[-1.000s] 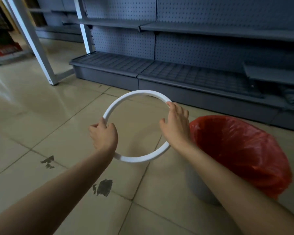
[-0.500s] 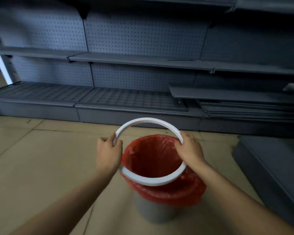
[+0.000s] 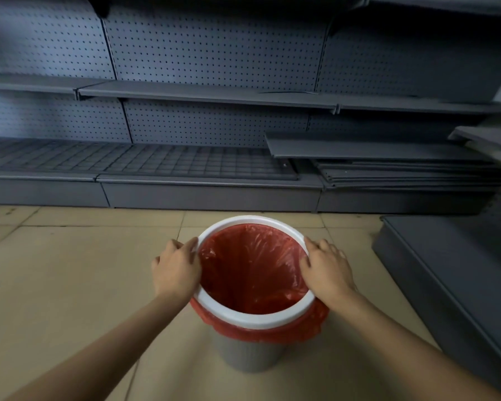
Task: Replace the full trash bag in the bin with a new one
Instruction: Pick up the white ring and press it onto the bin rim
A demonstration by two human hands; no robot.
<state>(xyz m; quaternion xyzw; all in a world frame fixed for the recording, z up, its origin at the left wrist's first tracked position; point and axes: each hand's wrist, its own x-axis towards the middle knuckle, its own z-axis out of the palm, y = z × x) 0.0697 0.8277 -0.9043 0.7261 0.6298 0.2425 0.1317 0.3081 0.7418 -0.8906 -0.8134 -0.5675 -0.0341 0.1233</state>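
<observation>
Two hands press the white ring (image 3: 255, 315) onto the bin (image 3: 249, 354): left hand (image 3: 176, 270) and right hand (image 3: 326, 270) lie spread, flat on its sides. The red bag (image 3: 252, 273) beneath looks thin, soft, probably slippery; the ring looks stiff.

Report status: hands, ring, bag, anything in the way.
Left hand and right hand press flat on white ring. Ring sits on grey bin over red bag. Nothing in the way.
</observation>
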